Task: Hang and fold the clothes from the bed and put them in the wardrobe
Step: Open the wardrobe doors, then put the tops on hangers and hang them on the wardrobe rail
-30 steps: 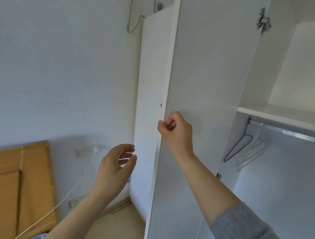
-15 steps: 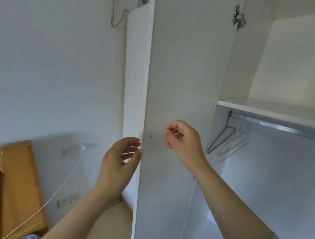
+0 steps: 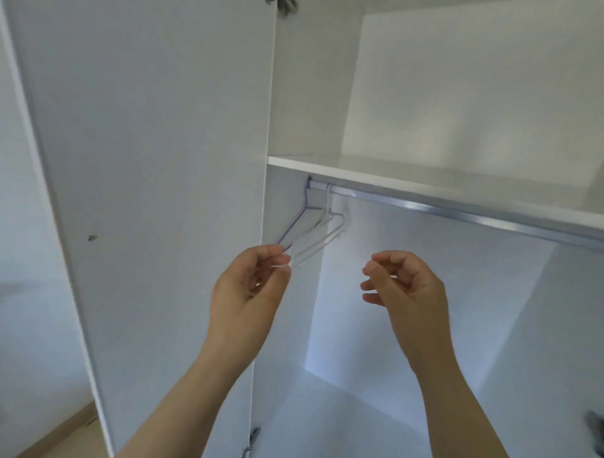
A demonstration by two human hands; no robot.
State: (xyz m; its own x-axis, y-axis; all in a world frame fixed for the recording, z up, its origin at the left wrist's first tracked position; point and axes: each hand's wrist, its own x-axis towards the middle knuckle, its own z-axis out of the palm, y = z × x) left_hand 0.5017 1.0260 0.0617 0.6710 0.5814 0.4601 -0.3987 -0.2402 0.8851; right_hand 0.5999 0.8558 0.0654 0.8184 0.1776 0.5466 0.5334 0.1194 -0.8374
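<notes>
Plain white wall [image 3: 29, 327], light wooden floor [image 3: 55, 436]

At twelve o'clock the hinge [image 3: 283, 4] is blurred and cut by the top edge. The hangers [image 3: 313, 236] lose their near ends behind the left hand [image 3: 245, 294]; I can't tell if it grips them. At four o'clock a dark smear [image 3: 595, 425] runs off frame.
</notes>
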